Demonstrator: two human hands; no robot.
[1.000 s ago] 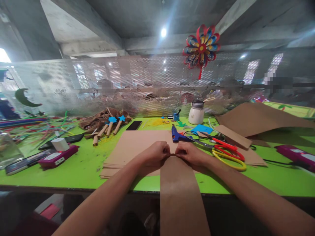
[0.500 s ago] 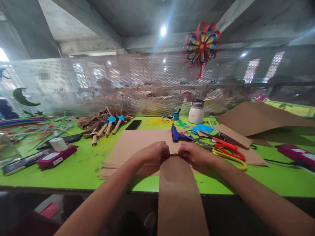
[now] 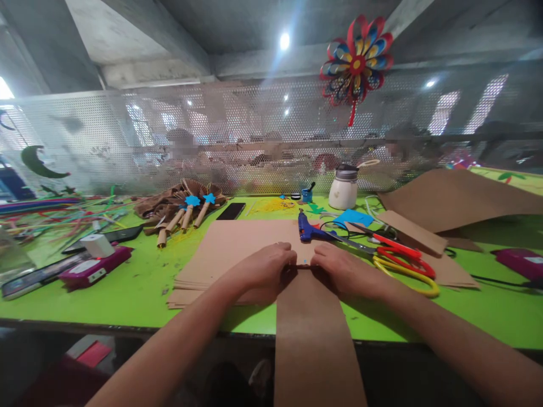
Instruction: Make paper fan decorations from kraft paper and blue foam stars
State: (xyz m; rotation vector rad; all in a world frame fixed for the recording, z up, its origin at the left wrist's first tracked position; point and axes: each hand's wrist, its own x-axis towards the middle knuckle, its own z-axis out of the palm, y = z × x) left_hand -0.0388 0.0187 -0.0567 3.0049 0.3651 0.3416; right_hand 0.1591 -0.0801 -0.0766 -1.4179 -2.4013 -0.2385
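Observation:
A long strip of brown paper (image 3: 316,333) runs from a stack of brown paper sheets (image 3: 237,240) over the table's front edge and hangs down toward me. Its far end has a narrow fold. My left hand (image 3: 275,263) pinches the fold's left side, fingers curled. At the right side, my right hand (image 3: 335,263) is closed on the same fold. Both hands rest over the stack, a small gap between them. Just beyond lies a blue glue gun (image 3: 307,229). Red-handled scissors (image 3: 405,257) and yellow-handled scissors (image 3: 407,277) lie right of my right hand.
Paper fans with blue shapes (image 3: 193,202) and a black phone (image 3: 231,211) lie at the back left. A purple power strip (image 3: 95,268) is on the left. A white bottle (image 3: 343,189) stands before the perforated screen (image 3: 237,130). Large brown paper (image 3: 453,198) covers the back right.
The view has shifted slightly. Both hands stay closed on the folded end of the paper strip, with little other visible movement.

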